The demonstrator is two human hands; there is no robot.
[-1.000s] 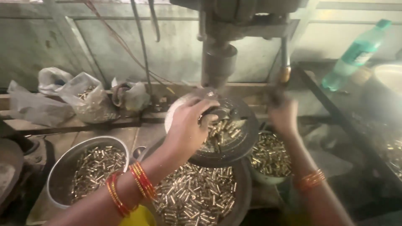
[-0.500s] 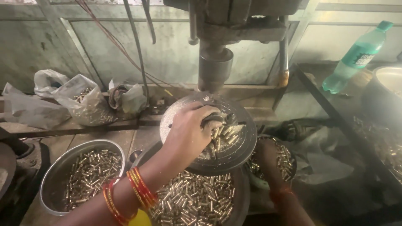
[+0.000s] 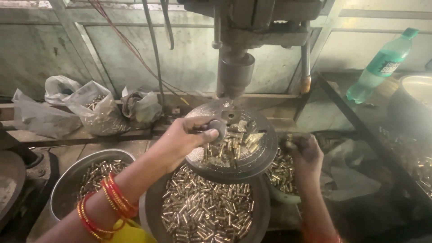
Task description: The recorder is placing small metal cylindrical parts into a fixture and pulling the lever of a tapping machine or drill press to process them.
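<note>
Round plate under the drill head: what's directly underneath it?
Below the round plate sits a large pan heaped with small brass tubes. The plate covers the pan's far edge, so what lies there, and what holds the plate up, cannot be seen.

Brass-yellow, shiny metal pieces point(image 3: 207, 211) fill a dark grey round pan point(image 3: 263, 211). More of the same golden pieces lie on the dull silver-grey round plate point(image 3: 265, 155) and in a pale steel bowl point(image 3: 60, 189). Red and orange bangles point(image 3: 105, 209) ring the wrist behind the left hand point(image 3: 186, 137). The bottle point(image 3: 382, 65) is translucent green with a green cap. The plastic bags point(image 3: 96, 112) are greyish white. The machine column point(image 3: 235, 74) is dark grey, and red wires point(image 3: 128, 42) cross the pale grey-green wall point(image 3: 36, 54).
</note>
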